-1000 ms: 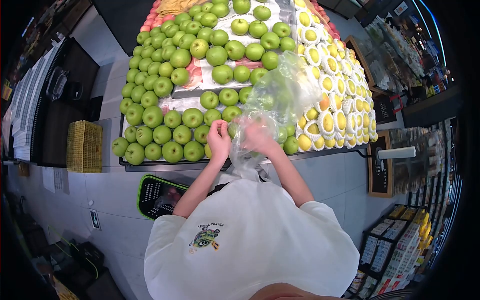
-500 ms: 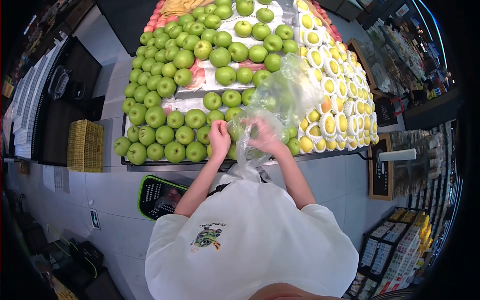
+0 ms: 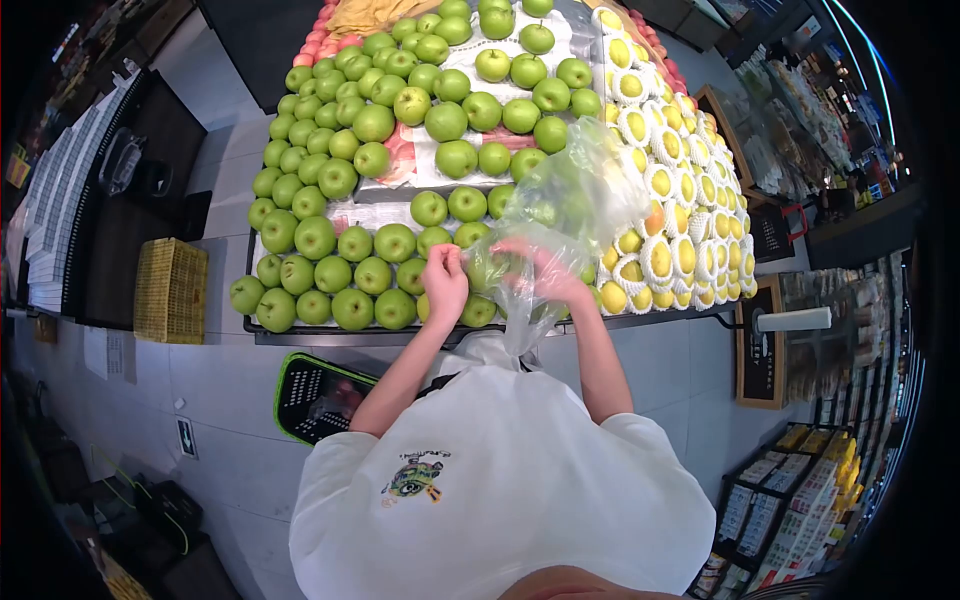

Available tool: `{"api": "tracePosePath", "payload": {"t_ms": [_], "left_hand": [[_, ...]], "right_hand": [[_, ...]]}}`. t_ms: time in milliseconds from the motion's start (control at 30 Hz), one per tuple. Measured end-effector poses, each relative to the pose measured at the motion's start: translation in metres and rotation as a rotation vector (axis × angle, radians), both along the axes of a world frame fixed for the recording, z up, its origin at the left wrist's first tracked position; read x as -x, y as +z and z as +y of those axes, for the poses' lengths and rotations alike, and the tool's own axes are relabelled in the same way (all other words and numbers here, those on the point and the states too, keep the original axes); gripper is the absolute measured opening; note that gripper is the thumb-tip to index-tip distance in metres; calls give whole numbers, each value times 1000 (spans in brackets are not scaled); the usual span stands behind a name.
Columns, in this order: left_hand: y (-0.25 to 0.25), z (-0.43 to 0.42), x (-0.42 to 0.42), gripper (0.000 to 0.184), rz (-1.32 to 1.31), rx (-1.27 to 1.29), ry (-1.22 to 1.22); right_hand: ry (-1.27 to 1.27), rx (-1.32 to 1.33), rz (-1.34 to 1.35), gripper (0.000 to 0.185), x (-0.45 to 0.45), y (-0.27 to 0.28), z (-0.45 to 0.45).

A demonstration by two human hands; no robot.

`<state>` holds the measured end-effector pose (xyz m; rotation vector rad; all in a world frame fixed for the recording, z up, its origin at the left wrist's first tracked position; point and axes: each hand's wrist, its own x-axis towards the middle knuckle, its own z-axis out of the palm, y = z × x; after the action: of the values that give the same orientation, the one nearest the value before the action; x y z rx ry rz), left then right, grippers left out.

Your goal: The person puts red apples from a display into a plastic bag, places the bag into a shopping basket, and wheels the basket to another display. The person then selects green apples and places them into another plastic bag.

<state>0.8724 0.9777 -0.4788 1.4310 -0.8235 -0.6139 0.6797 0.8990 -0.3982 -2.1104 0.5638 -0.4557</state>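
Observation:
My left hand [image 3: 446, 284] is closed, its thumb and fingertips pinched on the edge of a clear plastic bag [image 3: 585, 185]. Close by on the right, my right hand [image 3: 543, 272] is partly covered by the thin plastic. Its fingers stretch leftward and look apart, though the film blurs them. The crumpled bag spreads over the front of the display, and one end hangs down toward my shirt. Green apples [image 3: 395, 242] lie in rows beside and beneath both hands, some showing through the plastic.
Yellow fruit in white foam nets [image 3: 683, 247] fills the right side of the stand. Below its front edge, a black basket with a green rim [image 3: 290, 400] sits on the floor. A yellow crate [image 3: 170, 290] stands to the left, and a framed sign [image 3: 760, 350] to the right.
My right hand has shifted slightly right, and its fingers now reach more to the left under the plastic. The bag's hanging end has swung right. My left hand keeps its pinch.

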Motion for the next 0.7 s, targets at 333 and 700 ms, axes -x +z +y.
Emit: {"api": "tracePosePath", "payload": {"t_ms": [333,700], "left_hand": [[10,-11,3,7,-232,83,-4],[-4,-26,-11,12,-196,-45,32]], "right_hand": [[-122,251,287,76,-20,12,25],[-317,123,52,73,5,53,50]]}}
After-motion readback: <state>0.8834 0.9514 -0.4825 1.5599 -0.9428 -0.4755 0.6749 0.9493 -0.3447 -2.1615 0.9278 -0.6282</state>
